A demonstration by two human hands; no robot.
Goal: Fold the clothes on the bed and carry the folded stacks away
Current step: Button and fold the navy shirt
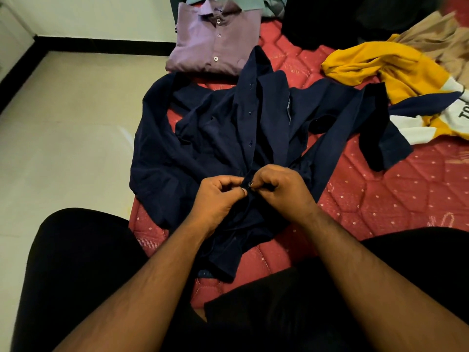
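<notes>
A navy blue button-up shirt [228, 128] lies spread out and rumpled on the red quilted bed [380, 199], front side up, sleeves thrown out to both sides. My left hand [218, 196] and my right hand [281, 189] meet at the shirt's front placket, near its lower end. Both pinch the fabric there, with a small button showing between the fingertips. Beyond the navy shirt lies a folded purple shirt [215, 39] with white buttons. It rests on a teal garment [228, 1].
An unfolded yellow, white and navy jersey [396, 72] lies at the right, with beige cloth [441, 39] and dark clothes [355, 19] behind it. The bed's left edge drops to a pale tiled floor [63, 123]. My black-clad legs fill the bottom of the view.
</notes>
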